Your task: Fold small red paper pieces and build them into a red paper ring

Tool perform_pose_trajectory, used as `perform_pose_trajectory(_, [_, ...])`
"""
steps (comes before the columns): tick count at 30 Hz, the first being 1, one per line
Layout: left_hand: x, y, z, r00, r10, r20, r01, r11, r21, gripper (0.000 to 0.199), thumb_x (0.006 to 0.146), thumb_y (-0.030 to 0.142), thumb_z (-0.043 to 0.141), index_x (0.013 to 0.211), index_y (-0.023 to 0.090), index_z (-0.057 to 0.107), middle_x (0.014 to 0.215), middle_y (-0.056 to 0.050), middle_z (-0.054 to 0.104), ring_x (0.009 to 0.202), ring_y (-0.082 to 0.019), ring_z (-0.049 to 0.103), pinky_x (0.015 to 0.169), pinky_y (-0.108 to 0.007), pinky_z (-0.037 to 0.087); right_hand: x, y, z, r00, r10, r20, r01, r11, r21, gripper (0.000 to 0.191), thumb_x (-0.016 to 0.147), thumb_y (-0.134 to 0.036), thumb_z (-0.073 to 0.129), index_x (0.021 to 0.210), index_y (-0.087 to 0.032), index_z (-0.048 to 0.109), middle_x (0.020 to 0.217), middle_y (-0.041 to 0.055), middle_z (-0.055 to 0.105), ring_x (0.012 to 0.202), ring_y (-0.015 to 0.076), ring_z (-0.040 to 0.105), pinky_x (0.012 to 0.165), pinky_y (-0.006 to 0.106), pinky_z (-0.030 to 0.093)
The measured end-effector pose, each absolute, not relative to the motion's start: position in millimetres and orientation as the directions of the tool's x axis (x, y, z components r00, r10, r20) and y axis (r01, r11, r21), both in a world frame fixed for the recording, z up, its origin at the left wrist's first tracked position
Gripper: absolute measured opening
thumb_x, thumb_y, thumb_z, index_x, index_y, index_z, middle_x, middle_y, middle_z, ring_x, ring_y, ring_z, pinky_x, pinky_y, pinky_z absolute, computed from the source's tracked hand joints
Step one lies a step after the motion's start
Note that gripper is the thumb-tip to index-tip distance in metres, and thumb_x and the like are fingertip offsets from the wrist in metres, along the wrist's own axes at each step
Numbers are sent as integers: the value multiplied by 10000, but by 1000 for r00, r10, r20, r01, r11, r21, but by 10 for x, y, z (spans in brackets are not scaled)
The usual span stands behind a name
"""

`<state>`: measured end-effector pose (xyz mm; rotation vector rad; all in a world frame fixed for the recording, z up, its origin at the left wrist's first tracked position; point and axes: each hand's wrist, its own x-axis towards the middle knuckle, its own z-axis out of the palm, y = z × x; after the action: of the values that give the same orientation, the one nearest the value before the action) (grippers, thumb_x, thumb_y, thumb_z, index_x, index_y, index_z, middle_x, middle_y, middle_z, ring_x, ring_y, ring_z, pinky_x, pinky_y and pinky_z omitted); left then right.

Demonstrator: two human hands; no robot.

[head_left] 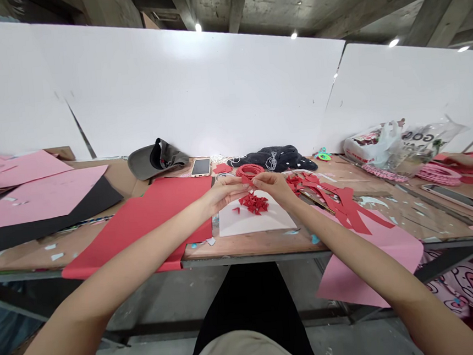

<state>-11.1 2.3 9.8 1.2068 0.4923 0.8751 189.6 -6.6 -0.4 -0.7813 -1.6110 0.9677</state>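
Both my hands meet above a white sheet near the middle of the table. My left hand and my right hand are closed at the fingertips on a small red paper piece between them. Below them, a heap of small folded red pieces lies on the white sheet. Just behind my fingers sits a round red ring. Red paper strips are piled to the right of my right hand, and large red sheets lie to the left.
A phone, a grey cap and a dark cloth bundle lie at the back. Pink paper hangs over the front edge. Plastic bags, another phone and another person's hand are at right.
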Motion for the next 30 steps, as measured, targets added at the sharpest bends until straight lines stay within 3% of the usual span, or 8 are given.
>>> perform_pose_trajectory(7, [-95,-50,115,520,842,144,-269,1,963,326,619,212,856,914,155,729,946,-56,748,932,-179,704,983,-316,510,1902,-53,-1,-197,844,500,219,535,-816,325,749,-496,710,767,-172,723,767,52,704,701,163,624,681,306,508])
perform_pose_trajectory(13, [-69,1,51,451,871,195,-85,-176,981,322,603,308,858,840,134,724,928,-90,737,844,-224,716,853,-379,574,1902,-52,-12,-254,784,566,416,617,-668,279,807,-438,642,739,-177,711,747,50,713,692,174,641,703,322,523])
perform_pose_trajectory(20, [-77,56,-10,510,852,113,-53,-101,994,320,643,316,831,877,122,733,884,-114,749,850,-236,726,845,-364,578,1818,-134,-11,-210,675,707,527,688,-500,154,834,-272,597,754,-183,693,769,46,717,712,175,643,697,307,499])
perform_pose_trajectory(23, [-73,58,-20,511,855,88,-54,-70,996,325,640,317,829,887,127,733,911,-121,750,856,-235,726,839,-359,579,1831,-118,-11,-205,699,685,518,671,-530,147,831,-266,590,762,-187,692,778,46,718,729,180,645,716,319,505])
perform_pose_trajectory(27, [-91,59,-21,503,857,111,-91,-75,993,343,651,334,818,911,129,729,953,-131,748,906,-242,721,832,-342,577,1876,-59,-26,-173,795,581,448,589,-673,183,819,-336,612,773,-181,698,781,53,719,724,191,651,707,335,519])
perform_pose_trajectory(30, [-98,56,-17,488,861,145,-121,-99,988,332,642,327,823,890,128,727,936,-128,751,902,-246,722,838,-351,577,1889,-42,-38,-213,800,561,428,592,-683,194,813,-350,626,759,-175,690,784,58,715,727,191,656,716,336,523])
